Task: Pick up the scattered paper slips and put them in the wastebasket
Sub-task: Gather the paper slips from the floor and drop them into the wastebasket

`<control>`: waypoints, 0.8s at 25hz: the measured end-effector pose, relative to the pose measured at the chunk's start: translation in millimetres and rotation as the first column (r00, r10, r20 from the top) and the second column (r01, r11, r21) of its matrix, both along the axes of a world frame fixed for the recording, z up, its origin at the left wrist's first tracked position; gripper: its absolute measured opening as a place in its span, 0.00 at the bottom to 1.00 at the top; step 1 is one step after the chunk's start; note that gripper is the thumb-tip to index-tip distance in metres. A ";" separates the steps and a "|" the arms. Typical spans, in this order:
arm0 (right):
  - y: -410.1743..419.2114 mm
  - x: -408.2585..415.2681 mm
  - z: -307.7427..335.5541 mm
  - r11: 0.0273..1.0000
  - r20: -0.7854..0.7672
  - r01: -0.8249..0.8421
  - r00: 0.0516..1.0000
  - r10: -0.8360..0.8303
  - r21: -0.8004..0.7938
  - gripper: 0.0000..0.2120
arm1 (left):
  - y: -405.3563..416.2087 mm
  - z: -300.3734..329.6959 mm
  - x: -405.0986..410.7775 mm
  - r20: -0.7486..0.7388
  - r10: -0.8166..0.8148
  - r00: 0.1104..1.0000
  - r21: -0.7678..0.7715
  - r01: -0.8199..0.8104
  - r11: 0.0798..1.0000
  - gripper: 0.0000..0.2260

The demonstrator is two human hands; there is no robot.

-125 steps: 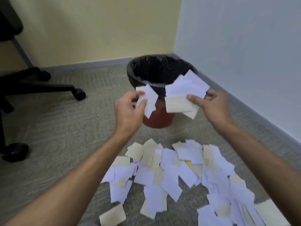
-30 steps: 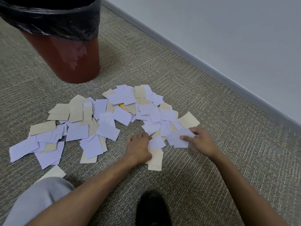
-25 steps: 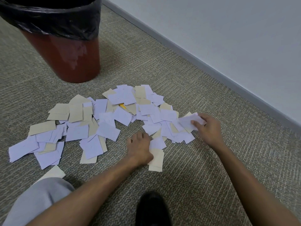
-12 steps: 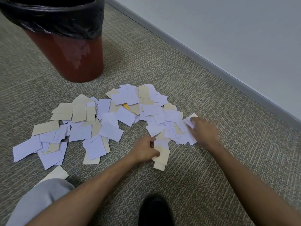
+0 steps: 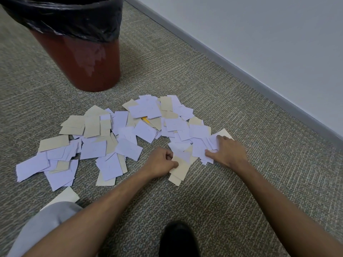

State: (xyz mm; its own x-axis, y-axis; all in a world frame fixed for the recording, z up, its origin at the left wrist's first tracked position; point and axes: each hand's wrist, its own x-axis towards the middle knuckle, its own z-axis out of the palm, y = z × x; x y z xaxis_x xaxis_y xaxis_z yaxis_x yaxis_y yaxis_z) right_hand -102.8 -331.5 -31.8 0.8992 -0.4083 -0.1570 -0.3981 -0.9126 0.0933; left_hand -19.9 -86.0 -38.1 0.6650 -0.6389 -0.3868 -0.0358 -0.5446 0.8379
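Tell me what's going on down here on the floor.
A person is gathering paper slips scattered over the carpet. The left hand pinches the edge of some beige slips at the near side of the pile, and the right hand lies spread over a bunch of white slips at its right end. Most slips lie loose on the floor. The red wastebasket with a black liner stands just beyond the pile.

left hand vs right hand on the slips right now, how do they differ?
The left hand is curled, its grip pinching the tan slips at the pile's near edge; the right hand lies flatter, fingers spread over white slips. Left sits nearer the person, right further out towards the wall. Both are down on the carpet, gathering paper.
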 end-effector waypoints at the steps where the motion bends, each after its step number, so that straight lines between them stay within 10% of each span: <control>1: 1.5 0.4 0.5 1.000 0.009 0.006 1.000 -0.006 -0.002 0.29 | -0.1 -0.4 0.1 0.008 -0.002 1.000 -0.004 0.002 1.000 0.17; 10: 3.2 3.3 7.8 0.999 0.158 0.029 0.987 -0.025 -0.024 0.11 | 1.7 7.2 2.0 0.068 0.048 0.997 0.014 -0.049 0.999 0.20; 16: 16.4 -1.0 27.1 0.828 0.470 -0.111 0.860 -0.197 0.550 0.09 | 9.0 29.5 24.2 0.303 0.186 0.935 -0.027 -0.186 0.982 0.12; 20: 22.2 -2.0 23.9 0.788 0.420 -0.121 0.888 -0.186 0.604 0.21 | 13.6 33.4 17.4 0.516 0.088 0.852 0.082 -0.152 0.985 0.07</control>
State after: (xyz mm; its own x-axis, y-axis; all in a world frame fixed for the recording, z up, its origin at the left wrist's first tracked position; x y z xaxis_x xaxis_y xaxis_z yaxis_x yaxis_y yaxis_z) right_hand -104.7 -309.3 -7.9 0.9177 -0.3965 0.0252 -0.2845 -0.6999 -0.6552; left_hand -2.6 -72.4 -4.8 0.8576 -0.5128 -0.0389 -0.3676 -0.6643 0.6509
